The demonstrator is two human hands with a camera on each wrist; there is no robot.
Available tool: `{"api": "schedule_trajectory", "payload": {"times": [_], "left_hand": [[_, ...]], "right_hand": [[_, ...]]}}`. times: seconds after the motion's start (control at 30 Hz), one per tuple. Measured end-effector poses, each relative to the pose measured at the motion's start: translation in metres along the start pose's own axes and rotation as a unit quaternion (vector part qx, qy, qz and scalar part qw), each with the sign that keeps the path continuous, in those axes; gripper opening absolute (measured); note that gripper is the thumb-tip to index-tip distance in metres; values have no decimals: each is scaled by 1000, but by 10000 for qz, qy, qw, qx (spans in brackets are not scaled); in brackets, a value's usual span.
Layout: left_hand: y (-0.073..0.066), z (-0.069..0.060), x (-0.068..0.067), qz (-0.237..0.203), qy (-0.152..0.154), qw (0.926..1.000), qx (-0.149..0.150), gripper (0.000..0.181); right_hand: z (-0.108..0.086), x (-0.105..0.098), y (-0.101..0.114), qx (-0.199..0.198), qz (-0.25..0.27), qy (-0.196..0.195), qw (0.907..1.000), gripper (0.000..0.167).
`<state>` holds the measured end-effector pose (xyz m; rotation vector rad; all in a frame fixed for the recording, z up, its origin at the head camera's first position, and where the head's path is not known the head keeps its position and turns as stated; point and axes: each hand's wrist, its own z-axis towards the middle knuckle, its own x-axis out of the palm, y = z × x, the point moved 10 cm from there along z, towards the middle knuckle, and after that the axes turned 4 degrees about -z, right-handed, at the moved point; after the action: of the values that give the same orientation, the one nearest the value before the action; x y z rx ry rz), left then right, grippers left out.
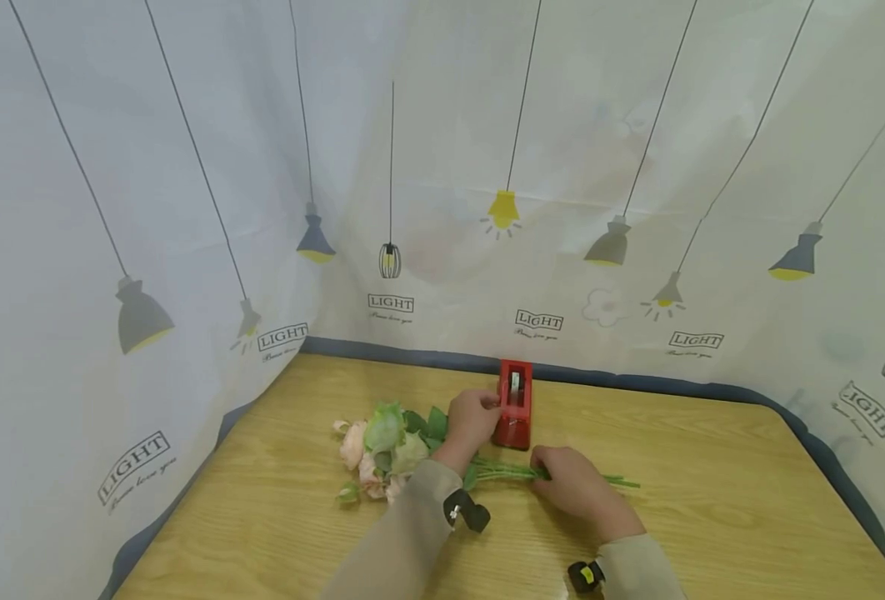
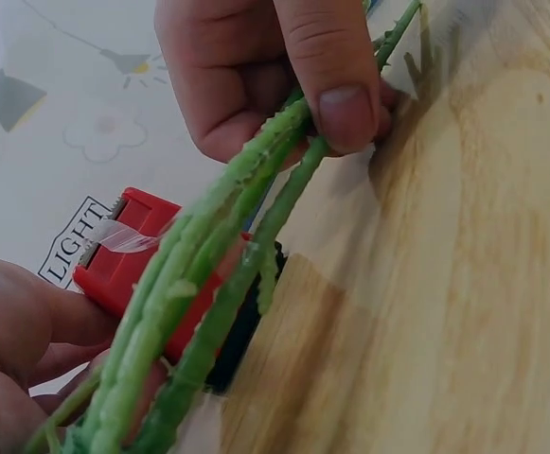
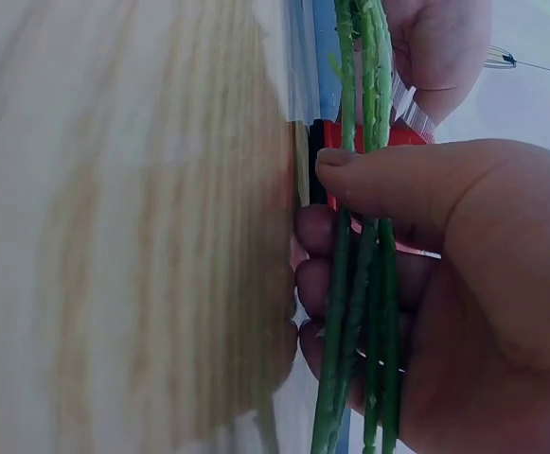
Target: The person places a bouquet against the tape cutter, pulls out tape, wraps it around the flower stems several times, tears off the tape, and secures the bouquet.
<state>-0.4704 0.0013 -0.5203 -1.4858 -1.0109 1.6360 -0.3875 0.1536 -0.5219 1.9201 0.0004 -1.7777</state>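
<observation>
A bunch of artificial flowers (image 1: 410,454) lies on the table, its blooms pink, white and pale green. My right hand (image 1: 573,483) grips the green stems (image 2: 208,284), thumb over them and fingers curled beneath, as the right wrist view shows. A red tape dispenser (image 1: 516,406) stands just beyond the stems. At its left side is my left hand (image 1: 475,423), with curled fingers holding its edge; the stems partly hide this grip in the left wrist view. Clear tape (image 2: 128,236) stretches from the toothed cutter towards the stems; its far end is hard to see.
The wooden table (image 1: 712,483) runs up to a pale curtain (image 1: 450,250) printed with lamps, behind and at both sides. A dark blue band edges the curtain's bottom. Each wrist wears a black camera (image 1: 467,510).
</observation>
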Motion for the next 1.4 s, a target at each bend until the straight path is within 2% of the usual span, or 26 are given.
{"api": "schedule_trajectory", "payload": {"times": [0.2, 0.33, 0.5, 0.67, 0.77, 0.87, 1.03, 1.17, 1.27, 1.4], "left_hand": [[-2, 0, 0, 22, -1, 10000, 91, 17], [-2, 1, 0, 97, 11, 9999, 98, 17], [-4, 2, 0, 82, 63, 9999, 17, 17], [-19, 0, -9, -108, -59, 9999, 100, 21], [-34, -5, -18, -59, -155, 9994, 295, 21], [-47, -15, -23, 137, -108, 9984, 543, 20], [-60, -37, -26, 371, 226, 9942, 989, 19], [-63, -53, -27, 526, 480, 9892, 1284, 18], [-64, -64, -28, 674, 663, 9829, 1582, 18], [-64, -77, -30, 1019, 783, 9690, 2111, 16]], "right_hand": [[-1, 3, 6, -321, -73, 136, 9994, 7], [0, 8, 8, -620, -124, 264, 9977, 8], [0, 7, 7, -855, 147, 291, 9958, 8], [2, 3, 5, -927, 357, 196, 9949, 8], [1, 3, 7, -963, 376, 178, 9945, 7], [0, 3, 8, -935, 373, 193, 9947, 6], [-1, 4, 10, -901, 372, 214, 9950, 7], [-2, 3, 9, -868, 372, 175, 9954, 7], [-1, 2, 8, -794, 403, 169, 9959, 6], [0, 2, 9, -743, 423, 190, 9962, 6]]}}
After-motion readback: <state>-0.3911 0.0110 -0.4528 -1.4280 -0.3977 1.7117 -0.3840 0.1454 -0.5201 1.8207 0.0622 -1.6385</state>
